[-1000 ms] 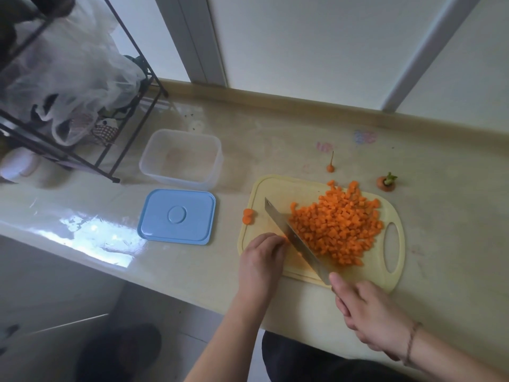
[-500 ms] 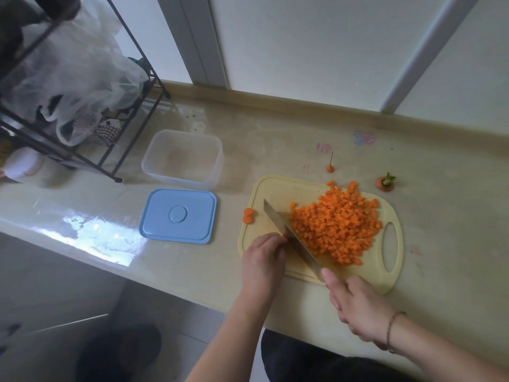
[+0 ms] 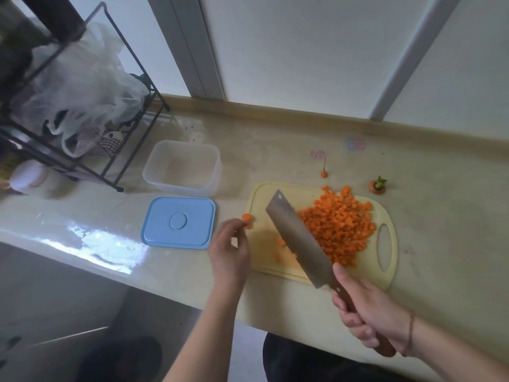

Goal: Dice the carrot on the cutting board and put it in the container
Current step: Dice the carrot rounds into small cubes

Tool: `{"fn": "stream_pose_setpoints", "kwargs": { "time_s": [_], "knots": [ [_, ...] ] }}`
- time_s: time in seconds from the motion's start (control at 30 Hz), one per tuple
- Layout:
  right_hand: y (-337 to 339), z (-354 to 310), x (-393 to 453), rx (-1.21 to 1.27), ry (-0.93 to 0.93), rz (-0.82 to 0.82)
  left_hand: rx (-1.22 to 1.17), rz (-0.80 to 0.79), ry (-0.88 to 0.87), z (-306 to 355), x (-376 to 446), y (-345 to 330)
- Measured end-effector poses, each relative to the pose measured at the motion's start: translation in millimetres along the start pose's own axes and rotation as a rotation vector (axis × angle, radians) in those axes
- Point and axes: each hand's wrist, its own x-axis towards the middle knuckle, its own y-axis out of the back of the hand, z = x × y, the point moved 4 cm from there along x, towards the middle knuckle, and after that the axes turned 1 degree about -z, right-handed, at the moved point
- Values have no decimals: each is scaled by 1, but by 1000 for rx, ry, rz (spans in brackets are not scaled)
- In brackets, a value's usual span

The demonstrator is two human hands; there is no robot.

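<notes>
Dicing appears finished (judged from the diced carrot [image 3: 337, 227] heaped at the cutting board [image 3: 264, 260] far right). The cleaver [image 3: 298, 239] is gripped by the right hand [image 3: 366, 310]; the left hand [image 3: 230, 248] is loosely spread, empty. Next, transfer to the container [image 3: 182, 168] is called for.

One cutting board [image 3: 259, 260], one knife [image 3: 297, 238], one container [image 3: 181, 183], one lid [image 3: 178, 222], two carrot ends [image 3: 376, 186].

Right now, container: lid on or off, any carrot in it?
Lid off: the blue lid lies flat on the counter beside the container. No carrot visible inside; the diced carrot is all on the cutting board.
</notes>
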Motion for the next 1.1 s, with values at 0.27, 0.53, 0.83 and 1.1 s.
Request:
{"fn": "stream_pose_setpoints", "kwargs": {
  "time_s": [0.27,0.53,0.83,1.1],
  "knots": [
    [-16,19,-4,-73,-95,-83,109,-122,16,-13,57,14],
    [11,20,1,10,-71,63,258,-547,-210,-14,48,-15],
    [9,11,3,-29,0,86,177,-473,-385,-2,22,-25],
    [7,11,3,-118,15,89,125,-380,-433,-10,-22,-27]
  ]
}}
